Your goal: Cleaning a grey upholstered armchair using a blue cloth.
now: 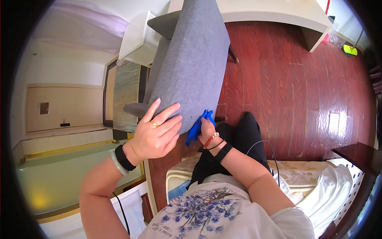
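Bracing with the left, working with the right: my left hand lies over the near end of the grey sofa, palm down, fingers spread and straight, with nothing in its grip. Over to my right hand, at the sofa's near right corner, and here the fingers are curled around a bunched blue cloth, one corner poking up past the knuckles, the rest hanging down on the left side. How tight that squeeze is, I cannot tell; the fingertips are hidden in the folds. The sofa runs away from me, straight ahead beyond both hands, and a small dark mark shows on its fabric between them. To do this bit well, I'd say, the cloth wants folding into a flat pad so more of it meets the upholstery, with even, light pressure around the curve of that corner. The loose tail could snag under my wrist, so gathering it in looks wise. And the left palm should press gently, just enough to stop the sofa sliding on the wooden floor to my right.
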A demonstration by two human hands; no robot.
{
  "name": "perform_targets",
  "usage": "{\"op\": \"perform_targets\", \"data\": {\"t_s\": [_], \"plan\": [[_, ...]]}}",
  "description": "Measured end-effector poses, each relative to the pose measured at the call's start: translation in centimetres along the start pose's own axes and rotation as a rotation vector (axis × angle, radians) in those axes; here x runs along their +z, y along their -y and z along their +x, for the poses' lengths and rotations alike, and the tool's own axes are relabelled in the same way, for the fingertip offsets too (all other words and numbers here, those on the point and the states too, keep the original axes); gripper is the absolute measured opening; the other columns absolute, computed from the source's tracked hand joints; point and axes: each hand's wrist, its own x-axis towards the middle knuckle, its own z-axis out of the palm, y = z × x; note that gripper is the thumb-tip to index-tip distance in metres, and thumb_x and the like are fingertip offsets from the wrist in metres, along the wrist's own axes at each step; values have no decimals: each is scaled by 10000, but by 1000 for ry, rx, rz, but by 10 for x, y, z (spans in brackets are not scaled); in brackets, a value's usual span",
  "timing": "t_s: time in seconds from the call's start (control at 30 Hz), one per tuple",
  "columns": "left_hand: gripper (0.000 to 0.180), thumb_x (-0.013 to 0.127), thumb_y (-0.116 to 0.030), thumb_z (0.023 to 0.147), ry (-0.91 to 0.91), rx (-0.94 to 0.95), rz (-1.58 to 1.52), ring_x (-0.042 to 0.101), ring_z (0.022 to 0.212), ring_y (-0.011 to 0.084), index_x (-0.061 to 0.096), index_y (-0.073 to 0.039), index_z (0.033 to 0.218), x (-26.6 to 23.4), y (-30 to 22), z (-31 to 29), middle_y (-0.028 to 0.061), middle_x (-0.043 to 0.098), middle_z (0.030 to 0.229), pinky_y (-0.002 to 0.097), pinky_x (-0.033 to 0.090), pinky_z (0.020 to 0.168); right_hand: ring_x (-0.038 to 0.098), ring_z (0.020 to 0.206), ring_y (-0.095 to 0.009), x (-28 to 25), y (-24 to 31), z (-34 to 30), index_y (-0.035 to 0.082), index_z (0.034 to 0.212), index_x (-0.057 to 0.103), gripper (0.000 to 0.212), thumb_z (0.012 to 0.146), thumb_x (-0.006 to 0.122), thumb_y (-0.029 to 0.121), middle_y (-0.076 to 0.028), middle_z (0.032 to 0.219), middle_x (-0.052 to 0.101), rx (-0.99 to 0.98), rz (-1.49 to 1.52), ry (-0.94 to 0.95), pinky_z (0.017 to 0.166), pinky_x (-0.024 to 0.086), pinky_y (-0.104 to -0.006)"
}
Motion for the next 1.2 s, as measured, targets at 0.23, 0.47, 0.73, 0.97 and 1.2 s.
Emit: {"op": "perform_targets", "data": {"t_s": [0.23,0.47,0.73,0.97,1.2], "plan": [[233,627,-95,633,89,101,28,552,1127,261,682,-20,847,-1,0,1,71,642,1013,561,257,1059,550,955,-328,-26,-7,58,2,1252,437,439,891,437,251,-216,1095,558,-251,-497,-163,834,428,-412],[199,652,-119,655,88,72,58,557,1106,226,677,-30,831,0,-3,9,74,643,998,526,330,1028,506,1103,-239,-35,27,90,40,1316,405,442,907,437,203,-132,1229,513,-136,-92,-260,956,390,-364],[222,625,-99,657,90,39,55,556,1110,222,681,-20,858,-2,-2,3,79,645,1009,526,300,1047,427,1222,-362,13,84,36,-76,1335,341,522,925,436,233,-269,1306,447,-840,-400,-153,1038,306,-353],[209,641,-109,664,107,24,77,563,1095,216,676,-29,855,-6,-4,-4,77,639,1006,517,326,1033,422,1233,-369,-7,45,38,-52,1330,359,556,930,423,329,-274,1289,461,-466,-617,-250,1018,339,-356],[236,612,-87,656,114,1,63,558,1108,219,683,-17,870,2,-2,-11,69,652,1013,526,271,1065,505,1109,-416,5,44,54,-48,1306,406,509,906,444,264,-306,1178,526,-573,-532,-306,945,402,-402]]}}
